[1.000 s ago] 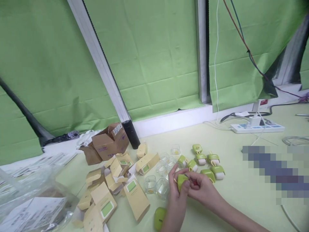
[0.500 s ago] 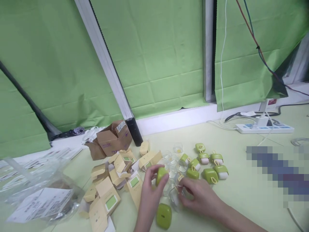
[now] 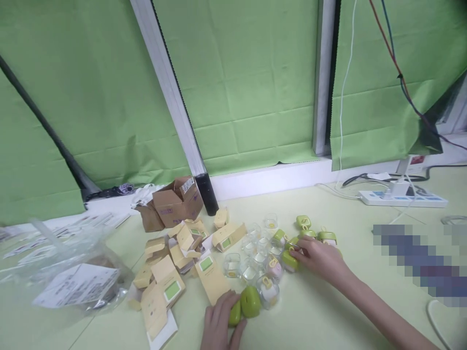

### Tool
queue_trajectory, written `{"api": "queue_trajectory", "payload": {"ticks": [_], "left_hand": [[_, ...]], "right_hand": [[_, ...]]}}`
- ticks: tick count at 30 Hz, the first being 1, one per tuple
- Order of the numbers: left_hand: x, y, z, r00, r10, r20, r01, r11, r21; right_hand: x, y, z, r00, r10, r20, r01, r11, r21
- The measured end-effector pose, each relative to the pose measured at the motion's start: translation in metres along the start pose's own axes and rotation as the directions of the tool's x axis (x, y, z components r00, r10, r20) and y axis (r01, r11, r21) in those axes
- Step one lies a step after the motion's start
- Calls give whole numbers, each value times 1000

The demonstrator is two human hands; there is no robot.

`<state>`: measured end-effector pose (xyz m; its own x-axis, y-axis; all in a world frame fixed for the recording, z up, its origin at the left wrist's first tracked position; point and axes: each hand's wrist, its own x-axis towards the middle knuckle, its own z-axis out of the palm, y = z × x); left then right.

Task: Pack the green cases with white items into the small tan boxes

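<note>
The left hand (image 3: 220, 318) grasps a green case (image 3: 234, 313), bottom centre. The right hand (image 3: 320, 256) touches a looped case (image 3: 289, 261), grip unclear; crowding demands care.

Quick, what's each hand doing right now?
Left hand: fingers curled around a green case low on the table.
Right hand: fingertips at another green case; can't tell whether gripped.

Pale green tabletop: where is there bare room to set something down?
Bare patches: between the green cases and the white power strip, and between the left hand and right forearm. It is crowded left of the green cases, with clear cases, then yellow cartons.
</note>
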<state>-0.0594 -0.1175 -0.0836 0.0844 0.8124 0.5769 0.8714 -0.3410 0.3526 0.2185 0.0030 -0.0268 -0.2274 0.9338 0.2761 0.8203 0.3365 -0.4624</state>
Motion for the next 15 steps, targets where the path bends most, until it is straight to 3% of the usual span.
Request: {"api": "queue_trajectory", "payload": {"ticks": [4, 6, 7, 9, 11, 13, 15], "left_hand": [[19, 27, -4, 998, 0, -65, -2, 1000, -26], [33, 50, -1, 993, -77, -92, 57, 979, -197], [42, 63, 3, 988, -149, -34, 130, 937, -325], [65, 85, 11, 923, -328, 200, 383, 757, -530], [91, 100, 19, 863, -234, 448, 497, 552, -669], [112, 106, 26, 824, -172, 540, 562, 369, -740], [123, 105, 32, 819, -170, 548, 573, 196, -796]], "right_hand": [[-4, -5, -6, 1000, -5, -22, 6, 999, 53], [-6, -13, -11, 1000, -10, -24, 14, 989, 148], [-7, -17, -12, 1000, -16, -18, 20, 968, 250], [-8, -25, -12, 999, -31, -5, 30, 880, 474], [-9, -31, -9, 999, -37, -11, 37, 791, 611], [-10, -34, -6, 999, -8, -47, 35, 780, 625], [-12, -34, -6, 997, 14, -75, 36, 783, 621]]}}
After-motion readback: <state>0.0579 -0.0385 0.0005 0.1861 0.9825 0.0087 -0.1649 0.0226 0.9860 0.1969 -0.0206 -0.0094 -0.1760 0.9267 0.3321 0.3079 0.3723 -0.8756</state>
